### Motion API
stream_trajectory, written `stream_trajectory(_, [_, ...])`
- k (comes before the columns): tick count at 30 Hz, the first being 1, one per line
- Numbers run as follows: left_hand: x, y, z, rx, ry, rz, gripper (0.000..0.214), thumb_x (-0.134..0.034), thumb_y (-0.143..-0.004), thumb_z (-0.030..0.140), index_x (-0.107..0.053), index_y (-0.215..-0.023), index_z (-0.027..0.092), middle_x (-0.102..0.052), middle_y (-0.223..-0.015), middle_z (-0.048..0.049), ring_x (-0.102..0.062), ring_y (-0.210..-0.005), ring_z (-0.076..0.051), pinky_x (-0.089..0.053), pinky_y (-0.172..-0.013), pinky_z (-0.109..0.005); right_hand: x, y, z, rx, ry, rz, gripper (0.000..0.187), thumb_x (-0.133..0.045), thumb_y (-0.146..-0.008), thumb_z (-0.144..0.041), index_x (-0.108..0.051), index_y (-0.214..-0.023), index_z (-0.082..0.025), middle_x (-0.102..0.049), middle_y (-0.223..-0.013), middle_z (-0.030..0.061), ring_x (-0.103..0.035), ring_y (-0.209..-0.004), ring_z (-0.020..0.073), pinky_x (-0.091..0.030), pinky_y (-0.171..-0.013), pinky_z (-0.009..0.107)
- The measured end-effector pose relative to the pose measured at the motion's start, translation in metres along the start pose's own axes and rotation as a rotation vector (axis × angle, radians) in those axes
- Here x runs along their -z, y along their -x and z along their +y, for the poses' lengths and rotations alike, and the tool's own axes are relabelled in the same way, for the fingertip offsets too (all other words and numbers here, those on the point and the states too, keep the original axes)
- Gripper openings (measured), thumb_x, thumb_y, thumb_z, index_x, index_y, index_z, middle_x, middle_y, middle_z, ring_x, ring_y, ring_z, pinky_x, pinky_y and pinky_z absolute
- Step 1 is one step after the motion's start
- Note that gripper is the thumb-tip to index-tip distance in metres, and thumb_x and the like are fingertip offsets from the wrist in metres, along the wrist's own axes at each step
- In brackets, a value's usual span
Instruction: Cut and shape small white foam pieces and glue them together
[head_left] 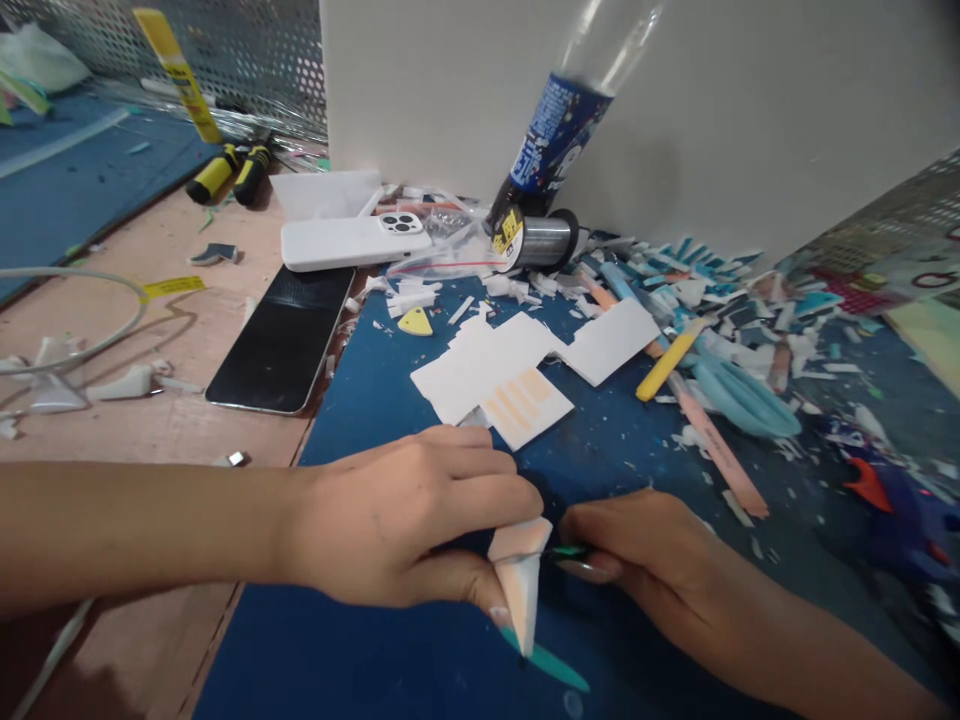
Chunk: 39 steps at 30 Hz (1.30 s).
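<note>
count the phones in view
2: a white phone left of the spool, camera lenses showing, and a black phone just below it in the picture, screen up. The clutter could hide others.

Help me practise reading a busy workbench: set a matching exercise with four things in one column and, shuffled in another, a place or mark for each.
Things
1. Peach-and-white wedge
2. Black phone
3. Thin tool
4. Wire spool

Places or marks
A. Bears a yellow label
B. Held in the right hand
C. Held in the left hand
D. Lies just left of the blue mat under the hands

Right pairs: 1-C, 2-D, 3-B, 4-A
</note>
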<state>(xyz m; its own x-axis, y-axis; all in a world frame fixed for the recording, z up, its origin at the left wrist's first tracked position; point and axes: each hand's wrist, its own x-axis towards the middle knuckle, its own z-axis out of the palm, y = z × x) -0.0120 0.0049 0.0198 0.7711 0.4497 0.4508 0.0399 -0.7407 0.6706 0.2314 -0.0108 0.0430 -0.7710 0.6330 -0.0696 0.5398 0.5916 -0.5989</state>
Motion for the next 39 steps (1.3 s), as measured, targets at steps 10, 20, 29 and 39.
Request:
stream_trajectory(10, [0.000,-0.001,-0.001,-0.005,0.010,-0.015,0.052,-0.040,-0.097,0.050,-0.061,-0.096,0.002,-0.059,-0.077,-0.0074,-0.047,-0.070,-0.015,-0.041,-0.073,-0.026,-0.002,-0.002,-0.001,0.050,-0.017,0.005,0.028,-0.031,-0.099,-0.020,-0.039,-0.072,-0.021,-0.046,-0.058,-0.0037,-0.048,-0.049,0.0091,-0.030,-0.048,0.022])
stream_trajectory(20, [-0.001,-0.002,-0.002,-0.004,0.013,0.003,0.053,-0.041,-0.096,0.050,-0.062,-0.094,0.001,-0.058,-0.076,-0.0074,-0.046,-0.069,-0.015,-0.040,-0.071,-0.026,-0.008,-0.003,-0.002,0.100,-0.017,0.049,0.024,-0.032,-0.100,-0.017,-0.036,-0.077,-0.022,-0.043,-0.062,-0.0062,-0.042,-0.049,0.0079,-0.028,-0.048,0.021])
stream_trajectory(29, [0.000,-0.002,0.001,0.010,-0.006,-0.006,0.049,-0.043,-0.097,0.047,-0.061,-0.093,0.002,-0.058,-0.076,-0.0074,-0.046,-0.070,-0.015,-0.040,-0.071,-0.025,-0.012,-0.002,-0.003,0.118,-0.013,0.076,0.024,-0.031,-0.098,-0.012,-0.039,-0.078,-0.021,-0.043,-0.063,-0.0060,-0.042,-0.049,0.0077,-0.029,-0.049,0.021])
stream_trajectory(39, [0.002,-0.002,0.002,0.012,0.005,0.032,0.046,-0.041,-0.099,0.043,-0.060,-0.095,0.001,-0.060,-0.077,-0.0078,-0.048,-0.070,-0.014,-0.041,-0.073,-0.023,-0.010,-0.005,-0.005,0.096,-0.011,0.131,0.029,-0.029,-0.102,-0.022,-0.044,-0.078,-0.020,-0.047,-0.059,-0.0059,-0.044,-0.047,0.0062,-0.032,-0.046,0.019])
